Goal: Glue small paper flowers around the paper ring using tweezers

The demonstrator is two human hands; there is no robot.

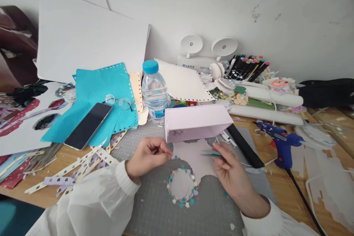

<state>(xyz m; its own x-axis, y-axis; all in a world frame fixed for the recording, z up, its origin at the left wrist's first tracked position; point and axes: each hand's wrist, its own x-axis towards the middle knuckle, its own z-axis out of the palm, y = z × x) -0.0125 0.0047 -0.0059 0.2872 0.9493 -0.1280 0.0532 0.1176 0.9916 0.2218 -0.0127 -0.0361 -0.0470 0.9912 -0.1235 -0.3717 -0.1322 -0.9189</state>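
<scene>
My left hand [148, 156] is pinched shut on a tiny piece I cannot make out, just left of a pale pink paper sheet [196, 156] lying on the grey cutting mat [155, 206]. My right hand [231, 171] grips teal tweezers [211, 153], their tips pointing left over the pink sheet. A round hole in the sheet is ringed with small teal and cream cut-out shapes [181, 187]. A folded pink paper box [195, 121] stands just behind my hands.
A water bottle [155, 90], a phone [88, 125] and glasses [120, 101] on teal paper [99, 99] sit at back left. A blue glue gun [279, 143] with cord lies right. Markers [247, 67], punched paper strips [83, 166] and a black ruler [245, 145] are around.
</scene>
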